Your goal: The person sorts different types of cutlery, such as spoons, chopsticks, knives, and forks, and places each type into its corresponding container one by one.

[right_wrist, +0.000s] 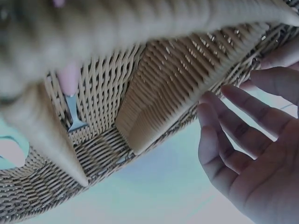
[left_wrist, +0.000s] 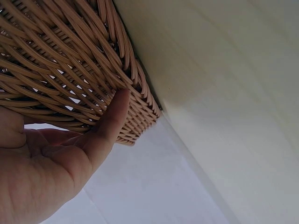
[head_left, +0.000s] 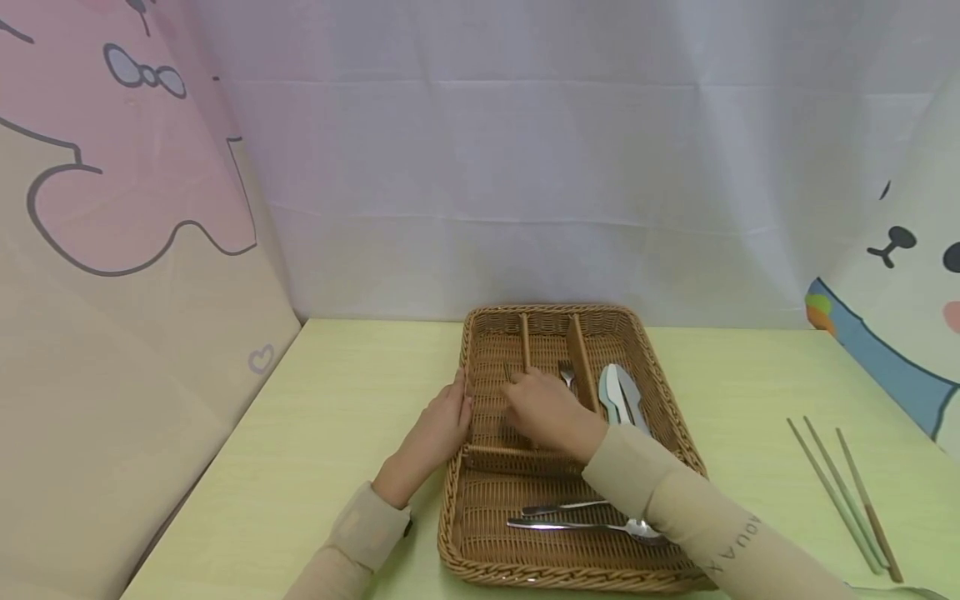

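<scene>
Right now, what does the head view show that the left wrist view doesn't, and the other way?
Only the head view shows the right hand, a fork, a spoon and three thin sticks. Only the left wrist view shows the left hand's palm and pale gaps in the basket's weave. Both show the left hand, the basket and the table.

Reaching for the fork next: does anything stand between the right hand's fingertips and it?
Yes: the left divider. In the head view, the right hand has its fingertips left of that divider, while the fork lies right of it.
</scene>
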{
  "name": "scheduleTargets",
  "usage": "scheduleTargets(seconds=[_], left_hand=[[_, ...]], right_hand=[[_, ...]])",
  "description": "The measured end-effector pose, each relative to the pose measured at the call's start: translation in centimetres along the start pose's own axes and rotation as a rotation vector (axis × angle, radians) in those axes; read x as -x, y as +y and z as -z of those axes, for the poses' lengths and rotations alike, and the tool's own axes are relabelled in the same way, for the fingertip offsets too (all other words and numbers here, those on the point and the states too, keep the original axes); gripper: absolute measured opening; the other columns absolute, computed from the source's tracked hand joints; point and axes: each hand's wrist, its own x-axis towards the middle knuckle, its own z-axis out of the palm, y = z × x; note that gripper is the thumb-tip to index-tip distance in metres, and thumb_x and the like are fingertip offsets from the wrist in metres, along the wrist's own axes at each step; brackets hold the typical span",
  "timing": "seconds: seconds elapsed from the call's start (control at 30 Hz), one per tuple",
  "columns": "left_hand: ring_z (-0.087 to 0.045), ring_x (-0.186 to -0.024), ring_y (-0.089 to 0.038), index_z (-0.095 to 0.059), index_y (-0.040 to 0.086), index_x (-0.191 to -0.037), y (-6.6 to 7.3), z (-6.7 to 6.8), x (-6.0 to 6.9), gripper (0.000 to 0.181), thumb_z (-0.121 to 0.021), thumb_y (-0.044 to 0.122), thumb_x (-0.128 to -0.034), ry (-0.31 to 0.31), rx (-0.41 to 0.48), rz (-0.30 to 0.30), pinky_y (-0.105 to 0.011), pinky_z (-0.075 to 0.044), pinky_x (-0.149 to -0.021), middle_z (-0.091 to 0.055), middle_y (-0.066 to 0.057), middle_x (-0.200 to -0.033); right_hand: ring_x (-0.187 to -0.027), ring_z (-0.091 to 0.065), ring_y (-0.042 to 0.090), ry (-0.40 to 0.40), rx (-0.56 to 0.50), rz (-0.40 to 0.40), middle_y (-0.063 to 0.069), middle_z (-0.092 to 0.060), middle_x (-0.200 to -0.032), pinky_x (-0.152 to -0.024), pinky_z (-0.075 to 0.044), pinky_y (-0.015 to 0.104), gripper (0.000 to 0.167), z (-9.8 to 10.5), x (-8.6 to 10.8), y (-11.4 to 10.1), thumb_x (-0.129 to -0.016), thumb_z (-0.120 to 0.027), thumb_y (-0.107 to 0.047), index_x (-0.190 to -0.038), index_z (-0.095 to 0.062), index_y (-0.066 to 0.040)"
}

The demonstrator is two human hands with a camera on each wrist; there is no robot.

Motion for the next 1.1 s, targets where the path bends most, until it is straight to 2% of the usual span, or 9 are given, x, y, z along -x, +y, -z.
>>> scheduleTargets(seconds=[0.13,0.2,0.3,0.5,0.53,0.63,0.8,0.93,1.1], left_hand=[[-0.055,-0.108,-0.037,-0.021,-0.009,-0.141,0.1,0.1,0.0,0.052,-0.038,0.016,-0.0987,-0.004,-0.003,-0.002,-0.044,-0.052,-0.081,-0.051,-0.026,-0.124],[-0.055,-0.109,-0.036,-0.021,-0.009,-0.141,0.1,0.2,0.1,0.052,-0.038,0.016,-0.0988,-0.007,-0.004,-0.001,-0.044,-0.051,-0.081,-0.051,-0.026,-0.124],[-0.056,-0.107,-0.036,-0.021,-0.01,-0.141,0.2,0.2,0.1,0.052,-0.037,0.016,-0.0988,-0.009,-0.006,-0.003,-0.043,-0.052,-0.081,-0.051,-0.026,-0.123],[-0.059,-0.101,-0.036,-0.023,-0.011,-0.14,0.2,0.3,0.1,0.051,-0.037,0.015,-0.0987,-0.007,-0.015,-0.007,-0.042,-0.053,-0.076,-0.052,-0.028,-0.12],[-0.059,-0.099,-0.035,-0.023,-0.011,-0.14,0.2,0.3,0.1,0.051,-0.037,0.015,-0.0986,-0.007,-0.014,-0.006,-0.041,-0.053,-0.075,-0.053,-0.027,-0.119],[-0.06,-0.095,-0.033,-0.022,-0.011,-0.14,0.3,0.3,0.1,0.051,-0.037,0.016,-0.0986,-0.009,-0.01,-0.003,-0.04,-0.053,-0.073,-0.054,-0.026,-0.117],[-0.06,-0.095,-0.032,-0.022,-0.011,-0.14,0.4,0.4,0.1,0.051,-0.037,0.015,-0.0986,-0.011,-0.006,-0.003,-0.04,-0.053,-0.073,-0.054,-0.026,-0.117],[-0.059,-0.098,-0.034,-0.022,-0.011,-0.14,0.4,0.4,0.1,0.051,-0.037,0.016,-0.0987,-0.011,-0.008,-0.003,-0.042,-0.053,-0.075,-0.053,-0.027,-0.118],[-0.058,-0.102,-0.036,-0.023,-0.011,-0.14,0.4,0.3,0.1,0.051,-0.037,0.016,-0.0986,-0.006,-0.013,-0.005,-0.042,-0.053,-0.078,-0.052,-0.028,-0.121]], right_hand=[[-0.073,-0.059,0.022,0.026,0.006,0.003,0.007,-0.066,-0.086,-0.059,-0.05,0.032,0.016,0.5,0.3,0.6,-0.084,-0.062,-0.013,-0.097,-0.067,-0.005],[-0.072,-0.059,0.022,0.023,0.009,-0.007,0.007,-0.066,-0.085,-0.056,-0.049,0.032,0.018,0.9,0.5,0.9,-0.084,-0.062,-0.014,-0.099,-0.066,-0.005],[-0.072,-0.06,0.022,0.024,0.021,-0.023,0.007,-0.065,-0.085,-0.056,-0.05,0.032,0.021,1.5,0.8,1.4,-0.084,-0.063,-0.015,-0.103,-0.065,-0.005],[-0.066,-0.056,0.019,0.045,0.024,-0.056,0.004,-0.062,-0.079,-0.053,-0.047,0.028,0.012,2.3,1.8,2.8,-0.083,-0.064,-0.015,-0.09,-0.064,-0.006],[-0.066,-0.057,0.019,0.04,0.021,-0.068,0.005,-0.062,-0.08,-0.053,-0.048,0.028,0.014,2.4,2.0,3.0,-0.083,-0.064,-0.016,-0.092,-0.064,-0.006],[-0.07,-0.06,0.019,0.029,-0.004,-0.101,0.006,-0.064,-0.087,-0.056,-0.051,0.028,0.02,2.9,2.7,3.9,-0.084,-0.064,-0.016,-0.1,-0.064,-0.005],[-0.069,-0.059,0.018,0.041,-0.068,-0.151,0.006,-0.063,-0.083,-0.05,-0.047,0.026,0.011,3.9,3.8,5.3,-0.085,-0.061,-0.012,-0.094,-0.064,-0.006],[-0.071,-0.06,0.021,0.058,-0.068,-0.174,0.007,-0.063,-0.084,-0.053,-0.049,0.03,0.012,4.5,4.8,6.5,-0.083,-0.063,-0.011,-0.094,-0.064,-0.005],[-0.08,-0.06,0.026,0.058,-0.085,-0.209,0.012,-0.063,-0.093,-0.062,-0.052,0.038,0.02,4.7,6.0,7.9,-0.084,-0.062,-0.01,-0.102,-0.064,-0.003]])
